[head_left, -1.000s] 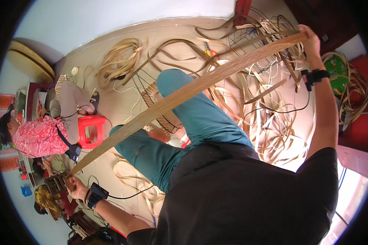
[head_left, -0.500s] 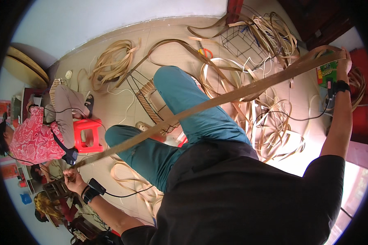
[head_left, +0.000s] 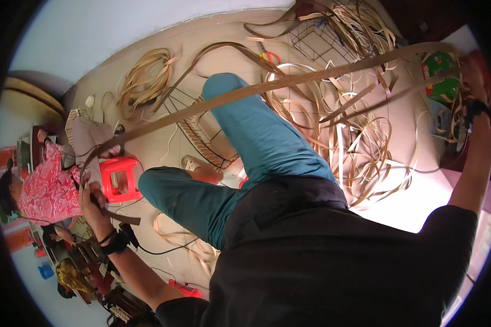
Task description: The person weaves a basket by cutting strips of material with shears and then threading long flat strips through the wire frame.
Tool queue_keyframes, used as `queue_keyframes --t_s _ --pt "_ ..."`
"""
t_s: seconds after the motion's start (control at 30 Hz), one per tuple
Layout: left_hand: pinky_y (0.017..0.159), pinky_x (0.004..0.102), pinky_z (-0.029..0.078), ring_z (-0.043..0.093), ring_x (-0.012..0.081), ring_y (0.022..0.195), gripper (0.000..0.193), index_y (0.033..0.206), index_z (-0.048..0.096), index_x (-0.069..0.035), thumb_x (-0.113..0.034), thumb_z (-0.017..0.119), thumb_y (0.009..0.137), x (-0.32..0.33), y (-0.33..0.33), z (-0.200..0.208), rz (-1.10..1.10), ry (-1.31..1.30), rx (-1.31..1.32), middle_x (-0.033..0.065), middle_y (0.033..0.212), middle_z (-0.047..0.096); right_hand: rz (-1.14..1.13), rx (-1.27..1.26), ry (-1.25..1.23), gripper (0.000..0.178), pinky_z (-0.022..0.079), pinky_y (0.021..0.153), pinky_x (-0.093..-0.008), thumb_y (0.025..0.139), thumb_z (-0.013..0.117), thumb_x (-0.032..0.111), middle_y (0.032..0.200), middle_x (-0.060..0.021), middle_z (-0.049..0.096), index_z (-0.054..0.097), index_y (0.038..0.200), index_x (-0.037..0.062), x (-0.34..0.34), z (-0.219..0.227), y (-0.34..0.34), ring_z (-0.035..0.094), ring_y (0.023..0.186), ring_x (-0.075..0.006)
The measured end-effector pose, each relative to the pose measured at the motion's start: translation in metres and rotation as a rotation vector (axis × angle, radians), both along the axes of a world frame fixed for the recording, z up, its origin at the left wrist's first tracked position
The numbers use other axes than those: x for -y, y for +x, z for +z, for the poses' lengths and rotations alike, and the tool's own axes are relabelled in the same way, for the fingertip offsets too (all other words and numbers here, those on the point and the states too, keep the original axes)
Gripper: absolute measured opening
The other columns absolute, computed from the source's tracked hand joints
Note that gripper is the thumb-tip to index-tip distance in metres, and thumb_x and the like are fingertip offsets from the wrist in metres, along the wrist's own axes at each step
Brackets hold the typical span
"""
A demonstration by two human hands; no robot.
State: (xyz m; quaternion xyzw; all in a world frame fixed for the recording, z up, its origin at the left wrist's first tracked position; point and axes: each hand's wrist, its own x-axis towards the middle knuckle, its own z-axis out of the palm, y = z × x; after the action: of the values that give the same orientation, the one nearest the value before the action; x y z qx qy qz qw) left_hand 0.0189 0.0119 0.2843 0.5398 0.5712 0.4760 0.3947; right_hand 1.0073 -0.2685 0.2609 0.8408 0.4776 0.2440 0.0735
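One long flat rattan strip (head_left: pixel 289 82) was stretched between the two hands, and it differed from half a second earlier: then it ran nearly straight, now it bowed upward over the teal-clad knee, and the left hand (head_left: pixel 93 199) had come up closer to the red stool (head_left: pixel 120 177). The right hand (head_left: pixel 477 82) sat further out at the picture's right edge. The strip's long axis ran from lower left to upper right, its left end curling back past the left hand's grip, which was pressed together on it. The right hand's grip lay in the dark rim; I could not tell how it was set. Counted: one red stool, one wire frame (head_left: pixel 324 35) on the floor, one coil of cane (head_left: pixel 147 73) at upper left, many loose strips. One other person in a pink top (head_left: pixel 46 185) sat at the left.
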Motion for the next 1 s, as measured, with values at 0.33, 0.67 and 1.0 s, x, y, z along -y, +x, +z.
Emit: queue_keyframes --t_s 0.33,0.67,1.0 --pt "0.052 0.0177 0.037 0.049 0.0026 0.059 0.035 0.127 0.056 -0.005 -0.024 0.046 0.1 0.044 0.2 0.028 -0.748 -0.313 -0.22 -0.0012 0.076 0.061 1.199 -1.043 0.157 0.057 0.035 0.107 -0.0423 0.083 0.069 0.023 0.134 -0.0165 0.052 0.05 0.133 0.0044 -0.205 -0.033 -0.419 0.046 0.128 -0.0335" --pt "0.058 0.0192 0.044 0.054 0.0037 0.065 0.026 0.099 0.066 -0.003 -0.024 0.051 0.098 0.046 0.191 0.014 -0.941 -0.414 -0.164 -0.0008 0.077 0.065 1.3 -1.766 -0.578 0.029 0.049 0.064 -0.0255 0.087 0.066 0.023 0.085 -0.0068 0.067 0.065 0.108 0.0021 -0.246 0.005 -0.555 0.062 0.072 -0.0115" --pt "0.066 0.0208 0.046 0.061 0.0073 0.074 0.022 0.105 0.065 -0.002 -0.02 0.057 0.094 0.028 0.131 -0.046 -0.698 -0.477 -0.116 0.0021 0.084 0.068 0.635 -1.737 0.096 0.02 0.041 0.051 -0.0201 0.089 0.061 0.022 0.066 0.0001 0.058 0.065 0.092 0.0019 -0.291 -0.049 -0.444 0.053 0.056 -0.0068"
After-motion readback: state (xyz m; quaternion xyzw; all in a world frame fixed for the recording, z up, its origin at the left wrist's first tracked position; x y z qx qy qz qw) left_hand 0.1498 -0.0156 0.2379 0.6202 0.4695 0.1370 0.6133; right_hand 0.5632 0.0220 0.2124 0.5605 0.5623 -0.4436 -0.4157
